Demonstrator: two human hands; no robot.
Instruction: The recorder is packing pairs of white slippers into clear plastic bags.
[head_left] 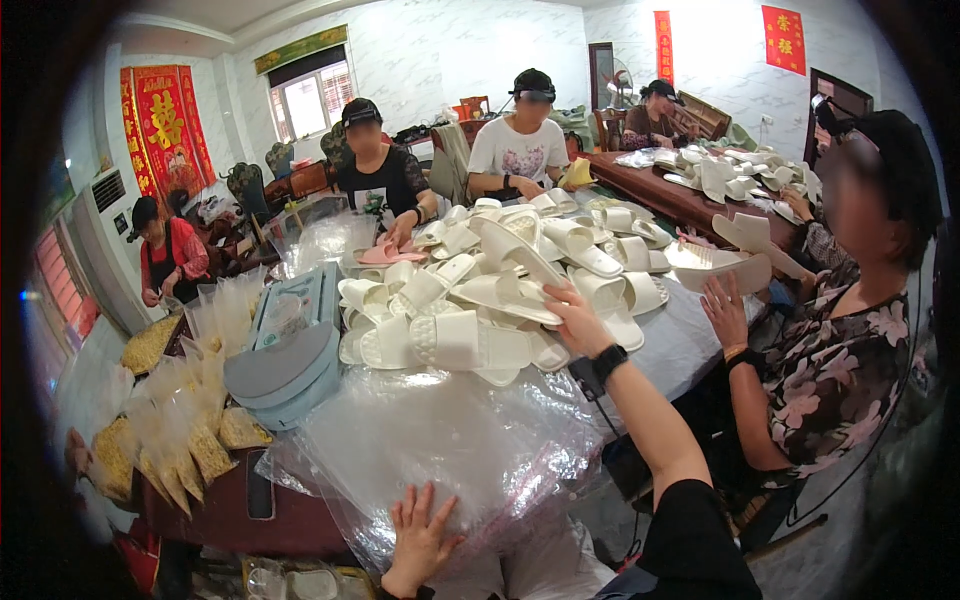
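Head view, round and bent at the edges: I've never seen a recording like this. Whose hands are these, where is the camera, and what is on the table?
The camera sits on a person's head and looks down through a very wide lens, so straight lines bend near the rim. There is no machine here: the two arms entering from the bottom belong to the wearer. The left hand lies flat, fingers spread, on a stack of clear plastic bags. The right hand, with a black wristwatch on that wrist, reaches out to a pile of white slippers on the table; whether it grips one I cannot tell. To the left lie grey insoles and small bags of yellow grain. The other hands belong to co-workers seated around, such as the person in the flowered top at the right.
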